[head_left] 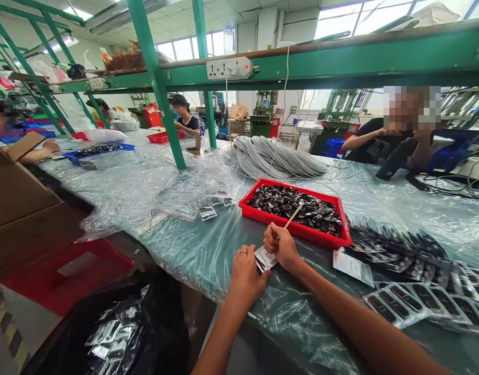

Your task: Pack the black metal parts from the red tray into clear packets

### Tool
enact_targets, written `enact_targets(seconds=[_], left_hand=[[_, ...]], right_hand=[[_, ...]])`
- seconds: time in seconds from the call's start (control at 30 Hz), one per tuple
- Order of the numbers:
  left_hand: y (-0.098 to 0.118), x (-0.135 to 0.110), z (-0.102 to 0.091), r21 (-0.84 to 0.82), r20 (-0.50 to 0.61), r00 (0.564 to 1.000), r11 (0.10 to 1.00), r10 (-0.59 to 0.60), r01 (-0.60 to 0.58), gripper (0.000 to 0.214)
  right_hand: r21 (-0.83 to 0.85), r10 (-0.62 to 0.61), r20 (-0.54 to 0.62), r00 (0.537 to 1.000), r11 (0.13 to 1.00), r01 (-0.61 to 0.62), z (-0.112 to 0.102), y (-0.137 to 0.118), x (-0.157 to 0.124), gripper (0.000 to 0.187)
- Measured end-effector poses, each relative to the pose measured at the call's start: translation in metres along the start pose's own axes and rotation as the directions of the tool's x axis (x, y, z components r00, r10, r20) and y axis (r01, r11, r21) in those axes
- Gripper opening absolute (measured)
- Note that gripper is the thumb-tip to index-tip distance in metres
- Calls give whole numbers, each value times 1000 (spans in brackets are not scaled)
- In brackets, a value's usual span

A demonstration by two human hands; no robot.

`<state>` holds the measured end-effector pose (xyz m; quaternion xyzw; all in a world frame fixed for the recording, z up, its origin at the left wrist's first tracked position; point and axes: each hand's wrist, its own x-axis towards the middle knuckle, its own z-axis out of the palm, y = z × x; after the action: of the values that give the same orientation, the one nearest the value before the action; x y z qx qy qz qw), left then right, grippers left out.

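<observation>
The right hand, curled, grips a cotton swab slanting over a red tray; the left hand, thumb spread, touches a packet both partly hide.

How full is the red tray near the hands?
Full: small black pieces are heaped across the red tray, hiding its bottom.

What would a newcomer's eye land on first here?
The bright red tray, near the middle of the view, heaped with small black parts. Next, the right grip just in front of it, holding a cotton-tipped stick that slants up over the parts. Then the big coil of grey cable behind the tray.
</observation>
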<state>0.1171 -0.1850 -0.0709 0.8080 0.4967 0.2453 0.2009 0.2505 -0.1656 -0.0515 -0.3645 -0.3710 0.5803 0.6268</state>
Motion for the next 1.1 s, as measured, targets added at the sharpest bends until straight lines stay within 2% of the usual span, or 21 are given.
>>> enact_targets(seconds=[0.1, 0.2, 0.3, 0.43, 0.57, 0.67, 0.77, 0.9, 0.97, 1.03, 1.1], left_hand=[[7, -3, -6, 108, 50, 999, 994, 4, -9, 34], [9, -2, -5, 130, 26, 1000, 992, 5, -9, 36], [7, 0, 0, 109, 20, 1000, 994, 8, -10, 35], [4, 1, 2, 112, 25, 1000, 994, 6, -9, 27], [5, -1, 1, 139, -9, 1000, 990, 2, 0, 26], [6, -2, 3, 151, -23, 1000, 988, 0, 4, 26], [8, -2, 4, 161, -31, 1000, 987, -6, 11, 24], [13, -3, 0, 184, -7, 1000, 982, -26, 27, 23], [16, -4, -5, 224, 13, 999, 974, -46, 42, 25], [18, -5, -10, 266, 26, 998, 962, -64, 55, 27], [18, -3, -12, 264, 26, 998, 963, -54, 45, 32]], right_hand=[[49, -35, -10, 999, 998, 36, -3, 2, 8, 44], [24, -52, -7, 999, 998, 52, 0, 7, 12, 46], [-79, -76, -14, 997, 994, 75, 3, 12, 12, 48], [-313, -106, 23, 994, 943, 108, 7, 17, 11, 51], [-407, -45, 38, 998, 911, 57, 9, 12, 7, 50], [-428, 43, 36, 998, 904, -24, 9, 4, -2, 48], [-456, 138, 88, 986, 886, -83, 8, -5, -11, 46], [-322, 287, 144, 947, 919, -229, 3, -12, -13, 42], [-190, 217, 108, 970, 962, -194, -1, -11, -7, 42], [-61, 76, 3, 997, 995, -76, -5, -9, 0, 43], [7, -17, -86, 996, 1000, 17, -8, -7, 5, 44]])
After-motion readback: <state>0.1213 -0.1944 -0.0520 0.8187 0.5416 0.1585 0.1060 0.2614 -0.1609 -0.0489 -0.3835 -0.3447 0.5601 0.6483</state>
